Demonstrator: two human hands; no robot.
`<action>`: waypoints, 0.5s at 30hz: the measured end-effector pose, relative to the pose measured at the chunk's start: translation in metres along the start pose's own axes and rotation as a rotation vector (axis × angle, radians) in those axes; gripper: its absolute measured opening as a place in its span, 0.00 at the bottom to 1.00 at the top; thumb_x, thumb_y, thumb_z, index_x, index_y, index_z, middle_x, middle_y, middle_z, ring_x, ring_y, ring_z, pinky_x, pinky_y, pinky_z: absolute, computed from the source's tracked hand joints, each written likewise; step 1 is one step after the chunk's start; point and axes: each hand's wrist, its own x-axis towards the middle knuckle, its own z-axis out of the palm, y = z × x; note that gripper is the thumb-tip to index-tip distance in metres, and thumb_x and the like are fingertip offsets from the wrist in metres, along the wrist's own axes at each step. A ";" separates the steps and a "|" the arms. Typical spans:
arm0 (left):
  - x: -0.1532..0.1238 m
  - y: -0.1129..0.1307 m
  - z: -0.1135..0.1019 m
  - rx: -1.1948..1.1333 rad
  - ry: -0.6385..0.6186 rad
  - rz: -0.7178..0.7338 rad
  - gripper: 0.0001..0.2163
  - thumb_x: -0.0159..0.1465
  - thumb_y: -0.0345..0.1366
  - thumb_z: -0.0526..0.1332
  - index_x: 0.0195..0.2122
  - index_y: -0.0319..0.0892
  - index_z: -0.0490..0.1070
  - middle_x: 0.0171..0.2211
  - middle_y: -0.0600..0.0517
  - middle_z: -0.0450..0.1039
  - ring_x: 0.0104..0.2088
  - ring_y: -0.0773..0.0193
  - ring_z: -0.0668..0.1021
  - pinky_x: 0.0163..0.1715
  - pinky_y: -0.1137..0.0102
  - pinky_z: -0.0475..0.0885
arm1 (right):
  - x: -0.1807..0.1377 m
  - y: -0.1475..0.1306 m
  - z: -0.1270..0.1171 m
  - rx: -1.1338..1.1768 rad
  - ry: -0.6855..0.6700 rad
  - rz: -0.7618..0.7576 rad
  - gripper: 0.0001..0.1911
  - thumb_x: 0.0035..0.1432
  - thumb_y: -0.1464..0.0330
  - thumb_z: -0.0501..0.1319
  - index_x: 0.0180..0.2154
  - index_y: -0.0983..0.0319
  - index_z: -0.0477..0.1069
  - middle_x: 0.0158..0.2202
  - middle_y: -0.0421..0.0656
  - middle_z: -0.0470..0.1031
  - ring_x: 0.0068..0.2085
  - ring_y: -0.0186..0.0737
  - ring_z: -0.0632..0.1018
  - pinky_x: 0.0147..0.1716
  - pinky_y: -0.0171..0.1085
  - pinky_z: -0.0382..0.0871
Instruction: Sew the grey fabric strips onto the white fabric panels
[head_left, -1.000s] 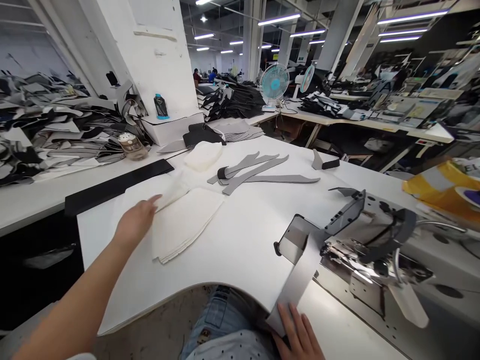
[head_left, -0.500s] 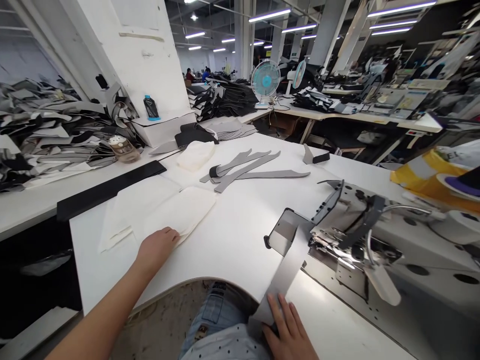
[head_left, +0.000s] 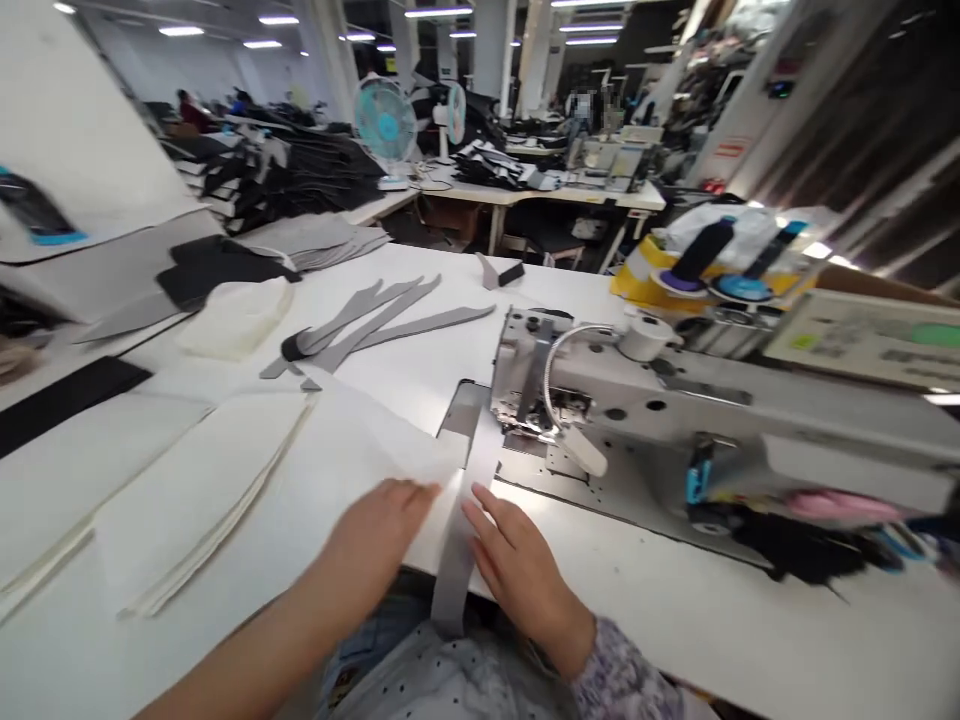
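Observation:
My left hand [head_left: 386,525] is pinched on a thin white sheet [head_left: 375,435], blurred by motion, beside a long grey fabric strip [head_left: 459,540]. The strip runs from my lap over the table edge to the needle area of a sewing machine [head_left: 544,400]. On the strip's right edge rest the outstretched fingers of my right hand [head_left: 521,560]. Two stacks of white sheets lie left of my hands, the nearer stack [head_left: 202,490] beside the farther-left stack [head_left: 82,470].
Grey cut pieces [head_left: 375,325] lie beyond my hands, with a folded cream piece [head_left: 236,315] to their left. A black strip [head_left: 67,400] is at the far left. Thread cones [head_left: 701,255] stand behind the machine, and black cloth with scissors-like blue handles lies under its arm.
My left hand has moved right from the white stack, bringing a sheet to the grey strip. My right hand has moved up along the strip. The view has turned right.

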 end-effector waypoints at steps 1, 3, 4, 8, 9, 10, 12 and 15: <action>0.008 0.019 0.011 0.009 -0.118 0.060 0.27 0.55 0.22 0.53 0.57 0.43 0.66 0.50 0.45 0.68 0.48 0.52 0.72 0.50 0.62 0.71 | 0.004 0.005 0.003 -0.052 -0.024 0.028 0.25 0.67 0.76 0.52 0.64 0.64 0.57 0.63 0.54 0.62 0.57 0.48 0.70 0.54 0.48 0.70; 0.015 0.044 0.027 0.044 -0.310 0.097 0.27 0.52 0.20 0.55 0.54 0.40 0.69 0.46 0.43 0.69 0.44 0.51 0.74 0.46 0.62 0.73 | 0.009 0.013 0.010 -0.102 -0.109 0.041 0.22 0.65 0.77 0.53 0.60 0.65 0.63 0.60 0.53 0.65 0.53 0.48 0.72 0.50 0.46 0.72; 0.016 0.049 0.031 0.044 -0.365 0.092 0.26 0.52 0.19 0.56 0.53 0.39 0.69 0.45 0.43 0.70 0.43 0.50 0.74 0.45 0.62 0.73 | 0.009 0.016 0.013 -0.105 -0.161 0.036 0.18 0.65 0.77 0.55 0.56 0.65 0.67 0.57 0.52 0.69 0.50 0.47 0.74 0.49 0.45 0.73; 0.020 0.029 0.022 -0.243 -0.443 0.150 0.15 0.63 0.28 0.56 0.50 0.46 0.72 0.41 0.47 0.72 0.40 0.55 0.76 0.41 0.67 0.73 | 0.008 0.016 0.019 -0.065 -0.244 -0.033 0.10 0.63 0.72 0.62 0.47 0.65 0.72 0.50 0.49 0.74 0.45 0.44 0.74 0.48 0.42 0.73; 0.027 0.017 0.017 -0.334 -0.423 0.154 0.12 0.68 0.33 0.53 0.48 0.47 0.73 0.41 0.49 0.72 0.40 0.57 0.76 0.41 0.69 0.73 | 0.008 0.014 0.020 -0.061 -0.233 -0.041 0.11 0.63 0.72 0.62 0.48 0.65 0.71 0.51 0.49 0.74 0.46 0.44 0.74 0.49 0.42 0.72; 0.036 0.005 0.014 -0.395 -0.373 0.139 0.13 0.70 0.38 0.49 0.46 0.48 0.73 0.41 0.50 0.72 0.41 0.58 0.76 0.42 0.69 0.73 | 0.007 0.012 0.020 -0.060 -0.216 -0.043 0.11 0.63 0.73 0.62 0.48 0.65 0.71 0.51 0.49 0.74 0.46 0.44 0.74 0.49 0.42 0.72; 0.063 -0.016 0.014 -0.378 -0.176 0.043 0.17 0.71 0.43 0.46 0.48 0.46 0.72 0.46 0.49 0.70 0.47 0.57 0.73 0.47 0.68 0.71 | 0.007 0.009 0.022 -0.071 -0.182 -0.021 0.10 0.64 0.73 0.61 0.48 0.64 0.72 0.51 0.48 0.73 0.48 0.45 0.73 0.50 0.43 0.71; 0.109 -0.034 0.024 -0.206 -0.056 -0.068 0.18 0.67 0.46 0.53 0.54 0.46 0.68 0.53 0.48 0.65 0.56 0.53 0.67 0.57 0.61 0.65 | 0.004 0.008 0.025 -0.094 -0.146 0.001 0.11 0.64 0.74 0.60 0.48 0.62 0.72 0.53 0.47 0.72 0.56 0.50 0.69 0.57 0.50 0.65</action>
